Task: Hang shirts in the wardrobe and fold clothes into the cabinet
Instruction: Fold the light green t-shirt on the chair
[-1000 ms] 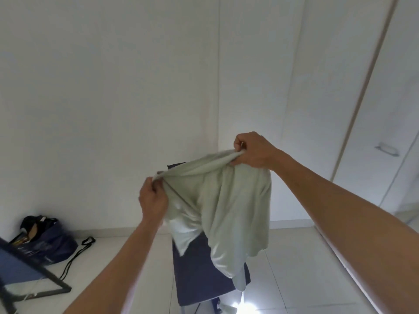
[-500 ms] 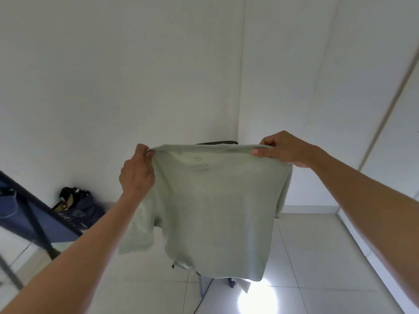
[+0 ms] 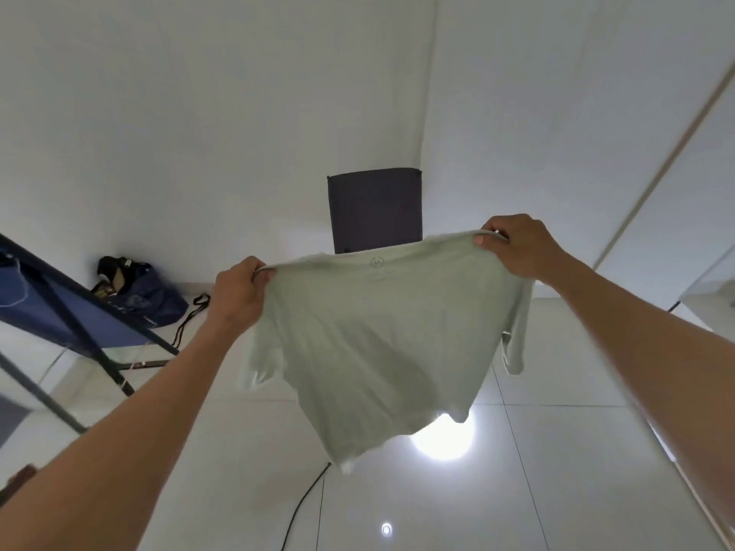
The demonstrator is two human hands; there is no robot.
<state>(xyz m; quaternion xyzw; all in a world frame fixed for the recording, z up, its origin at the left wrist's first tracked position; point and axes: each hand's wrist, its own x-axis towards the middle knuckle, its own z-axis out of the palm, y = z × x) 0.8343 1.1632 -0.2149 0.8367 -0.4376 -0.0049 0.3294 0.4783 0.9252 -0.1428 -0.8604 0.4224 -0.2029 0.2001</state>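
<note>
Head view: pale green T-shirt [image 3: 382,332] held spread in the air, well above the tiled floor [image 3: 557,471], its top edge taut and tilted up toward the right. Left hand [image 3: 238,296] grips the left shoulder with fingers curled over the edge; right hand [image 3: 517,248] pinches the right shoulder. Both sleeves hang loose. Behind the shirt, a dark panel [image 3: 374,212] stands against the white wall. At left, a dark blue bag [image 3: 139,292] on the floor beside a slanted dark frame [image 3: 79,324]
</note>
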